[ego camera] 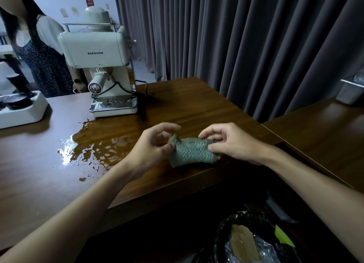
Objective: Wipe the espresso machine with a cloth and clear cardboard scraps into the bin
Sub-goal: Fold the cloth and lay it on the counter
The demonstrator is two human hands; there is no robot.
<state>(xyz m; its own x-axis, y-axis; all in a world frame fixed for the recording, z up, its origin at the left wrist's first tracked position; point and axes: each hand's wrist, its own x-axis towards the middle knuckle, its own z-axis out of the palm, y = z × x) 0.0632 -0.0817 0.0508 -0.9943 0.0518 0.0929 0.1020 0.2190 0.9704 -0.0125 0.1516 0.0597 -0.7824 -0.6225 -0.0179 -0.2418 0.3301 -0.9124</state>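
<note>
A folded teal cloth (190,151) is held just above the wooden table (197,105), near its front right edge. My left hand (152,144) pinches the cloth's left corner. My right hand (229,142) grips its right end with curled fingers. The cream espresso machine (98,66) stands at the back of the table, well beyond both hands. Below the table edge, at the bottom right, is the bin (250,241) with a black liner; a piece of cardboard (243,241) lies inside it.
A puddle of liquid (92,146) spreads over the table left of my hands, in front of the machine. A white appliance base (23,111) sits at far left. A person (39,52) stands behind the table. Grey curtains (236,36) hang behind; a second wooden surface (325,129) lies right.
</note>
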